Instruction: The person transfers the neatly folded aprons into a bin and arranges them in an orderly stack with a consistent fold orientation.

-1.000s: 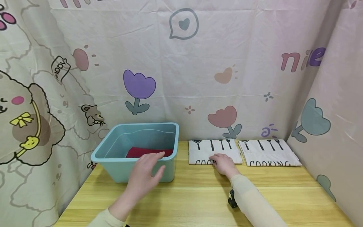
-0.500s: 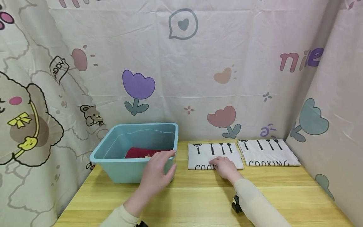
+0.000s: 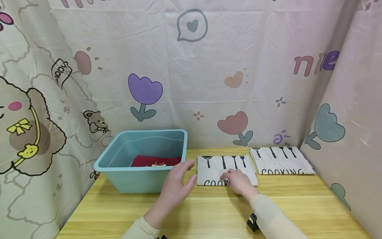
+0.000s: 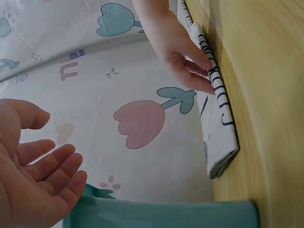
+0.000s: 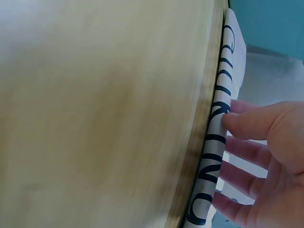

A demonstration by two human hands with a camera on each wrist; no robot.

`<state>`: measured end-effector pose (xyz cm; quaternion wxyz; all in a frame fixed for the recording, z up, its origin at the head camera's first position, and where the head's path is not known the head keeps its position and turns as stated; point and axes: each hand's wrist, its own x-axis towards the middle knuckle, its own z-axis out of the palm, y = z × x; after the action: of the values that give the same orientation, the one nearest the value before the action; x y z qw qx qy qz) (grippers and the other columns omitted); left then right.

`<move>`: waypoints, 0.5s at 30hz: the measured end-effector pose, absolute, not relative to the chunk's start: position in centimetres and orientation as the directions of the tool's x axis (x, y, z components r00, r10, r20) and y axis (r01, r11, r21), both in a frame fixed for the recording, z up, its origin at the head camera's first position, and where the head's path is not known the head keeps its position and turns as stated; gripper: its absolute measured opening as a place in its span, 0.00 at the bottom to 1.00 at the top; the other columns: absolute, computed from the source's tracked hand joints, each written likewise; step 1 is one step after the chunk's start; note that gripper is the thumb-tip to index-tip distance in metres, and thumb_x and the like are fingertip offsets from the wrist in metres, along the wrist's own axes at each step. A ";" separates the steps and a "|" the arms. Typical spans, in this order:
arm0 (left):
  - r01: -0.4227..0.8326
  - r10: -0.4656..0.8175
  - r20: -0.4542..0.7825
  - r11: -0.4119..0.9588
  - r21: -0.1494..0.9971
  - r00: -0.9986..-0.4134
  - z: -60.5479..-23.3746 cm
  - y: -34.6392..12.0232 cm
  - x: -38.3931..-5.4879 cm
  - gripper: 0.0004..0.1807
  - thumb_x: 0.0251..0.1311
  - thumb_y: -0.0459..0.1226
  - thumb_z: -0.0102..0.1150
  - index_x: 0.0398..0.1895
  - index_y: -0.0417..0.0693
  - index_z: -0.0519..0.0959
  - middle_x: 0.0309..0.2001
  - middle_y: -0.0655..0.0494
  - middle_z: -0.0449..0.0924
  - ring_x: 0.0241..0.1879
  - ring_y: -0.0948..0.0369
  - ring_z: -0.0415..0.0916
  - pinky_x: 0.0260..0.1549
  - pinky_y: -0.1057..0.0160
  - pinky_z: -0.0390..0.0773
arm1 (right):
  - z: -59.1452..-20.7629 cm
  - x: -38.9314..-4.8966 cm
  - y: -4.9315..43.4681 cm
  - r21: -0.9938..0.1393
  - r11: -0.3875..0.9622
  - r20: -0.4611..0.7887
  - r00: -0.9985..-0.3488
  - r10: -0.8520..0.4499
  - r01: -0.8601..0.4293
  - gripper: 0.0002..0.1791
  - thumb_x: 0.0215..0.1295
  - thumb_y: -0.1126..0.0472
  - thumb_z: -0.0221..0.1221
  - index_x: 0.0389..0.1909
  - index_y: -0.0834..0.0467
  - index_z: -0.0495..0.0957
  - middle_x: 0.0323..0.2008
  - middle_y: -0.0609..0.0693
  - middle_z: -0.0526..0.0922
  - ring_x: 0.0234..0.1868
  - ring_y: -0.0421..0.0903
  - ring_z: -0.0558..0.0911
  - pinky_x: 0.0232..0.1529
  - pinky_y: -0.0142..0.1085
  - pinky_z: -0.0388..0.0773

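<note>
My right hand (image 3: 238, 182) rests its fingertips on the front part of a folded white kitchen towel (image 3: 213, 171), printed with black utensils and lettering. In the right wrist view, the thumb (image 5: 249, 123) touches the towel's front fold (image 5: 216, 147), while the fingers lie on top, fairly straight. My left hand (image 3: 176, 186) hovers in front of the right end of a light blue plastic bin (image 3: 134, 181), holding nothing, its fingers loosely bent and thumb spread. In the left wrist view, the towel's layered left end (image 4: 223, 164) faces this hand.
A second, matching folded towel (image 3: 282, 161) lies just to the right. Inside the bin is a dark red folded cloth (image 3: 149, 161) with a pale figure on it. The wooden table (image 3: 215, 215) ends at a patterned curtain (image 3: 191, 73) behind and at both sides.
The nearer towel has slid toward me under my right hand, away from the curtain. My left hand has moved right from the bin's front toward the towel. The second towel has stayed put.
</note>
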<state>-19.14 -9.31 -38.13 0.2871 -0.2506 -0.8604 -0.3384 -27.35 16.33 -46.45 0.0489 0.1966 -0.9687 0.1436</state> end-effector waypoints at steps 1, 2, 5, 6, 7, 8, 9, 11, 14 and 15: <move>0.619 0.231 0.655 0.640 0.455 -0.720 -38.3 -9.2 -19.2 0.26 0.56 0.34 0.70 0.60 0.45 0.77 0.50 0.55 0.82 0.50 0.59 0.77 0.49 0.54 0.79 | -46.4 -27.2 16.3 -0.258 0.881 0.152 -0.917 -0.368 -0.396 0.16 0.58 0.69 0.66 0.45 0.48 0.86 0.47 0.52 0.81 0.49 0.58 0.78 0.47 0.55 0.77; 0.612 0.226 0.644 0.636 0.470 -0.730 -38.4 -9.0 -19.2 0.26 0.57 0.34 0.70 0.61 0.45 0.77 0.50 0.56 0.82 0.50 0.59 0.77 0.49 0.54 0.79 | -46.3 -27.0 16.3 -0.256 0.881 0.152 -0.917 -0.369 -0.397 0.16 0.58 0.69 0.66 0.44 0.48 0.86 0.46 0.51 0.81 0.48 0.58 0.78 0.47 0.55 0.77; 0.584 0.218 0.603 0.626 0.517 -0.767 -39.0 -8.7 -19.4 0.26 0.58 0.34 0.69 0.61 0.44 0.77 0.50 0.55 0.81 0.50 0.59 0.77 0.49 0.55 0.79 | -46.2 -26.4 16.4 -0.247 0.885 0.154 -0.917 -0.367 -0.396 0.17 0.56 0.69 0.67 0.44 0.47 0.86 0.44 0.50 0.81 0.46 0.55 0.78 0.45 0.54 0.77; 0.572 0.217 0.585 0.623 0.533 -0.781 -39.2 -8.5 -19.5 0.25 0.59 0.34 0.68 0.61 0.44 0.77 0.51 0.55 0.81 0.50 0.59 0.77 0.49 0.55 0.79 | -46.2 -26.3 16.5 -0.246 0.885 0.153 -0.918 -0.366 -0.394 0.17 0.56 0.69 0.67 0.44 0.47 0.86 0.43 0.49 0.81 0.44 0.54 0.78 0.44 0.53 0.77; 0.558 0.216 0.566 0.623 0.548 -0.796 -39.4 -8.4 -19.6 0.25 0.59 0.35 0.68 0.61 0.44 0.76 0.52 0.54 0.80 0.51 0.59 0.77 0.50 0.55 0.79 | -46.2 -26.1 16.5 -0.250 0.885 0.151 -0.918 -0.366 -0.394 0.17 0.55 0.69 0.68 0.43 0.47 0.86 0.42 0.48 0.80 0.43 0.53 0.77 0.43 0.52 0.77; 0.546 0.215 0.548 0.623 0.560 -0.809 -39.6 -8.3 -19.6 0.25 0.60 0.35 0.67 0.61 0.44 0.76 0.53 0.54 0.80 0.51 0.59 0.77 0.50 0.55 0.79 | -46.2 -25.9 16.6 -0.254 0.883 0.149 -0.918 -0.367 -0.394 0.18 0.55 0.69 0.68 0.43 0.47 0.86 0.41 0.47 0.80 0.42 0.52 0.77 0.42 0.51 0.77; 0.531 0.214 0.528 0.623 0.574 -0.822 -39.8 -8.1 -19.7 0.24 0.61 0.35 0.67 0.61 0.44 0.76 0.53 0.54 0.80 0.52 0.58 0.77 0.50 0.55 0.79 | -46.2 -25.6 16.6 -0.258 0.881 0.147 -0.918 -0.369 -0.396 0.18 0.55 0.69 0.68 0.43 0.47 0.86 0.40 0.47 0.79 0.42 0.51 0.76 0.42 0.50 0.77; 0.504 0.208 0.494 0.621 0.601 -0.845 -40.2 -7.9 -19.9 0.24 0.61 0.36 0.66 0.62 0.44 0.76 0.54 0.54 0.80 0.52 0.58 0.77 0.50 0.55 0.80 | -46.2 -25.2 16.7 -0.266 0.875 0.146 -0.914 -0.378 -0.404 0.18 0.54 0.70 0.68 0.43 0.47 0.86 0.39 0.46 0.79 0.41 0.50 0.76 0.41 0.50 0.77; 0.471 0.195 0.455 0.612 0.636 -0.869 -40.7 -7.7 -20.2 0.24 0.62 0.36 0.65 0.62 0.44 0.75 0.54 0.53 0.80 0.52 0.57 0.77 0.49 0.54 0.80 | -46.1 -24.6 16.9 -0.271 0.867 0.150 -0.908 -0.390 -0.418 0.17 0.54 0.70 0.68 0.42 0.48 0.86 0.38 0.46 0.79 0.40 0.50 0.76 0.39 0.50 0.77; 0.460 0.190 0.444 0.608 0.647 -0.876 -40.9 -7.7 -20.4 0.24 0.62 0.36 0.65 0.62 0.44 0.75 0.54 0.53 0.80 0.52 0.56 0.77 0.50 0.54 0.79 | -46.1 -24.4 16.9 -0.272 0.865 0.152 -0.907 -0.394 -0.421 0.17 0.53 0.70 0.68 0.42 0.48 0.86 0.38 0.46 0.79 0.40 0.50 0.75 0.39 0.50 0.77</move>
<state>-20.37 -7.66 -40.90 0.1675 -0.1846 -0.8809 -0.4023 -24.41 16.88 -46.05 0.0457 0.2113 -0.9646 0.1512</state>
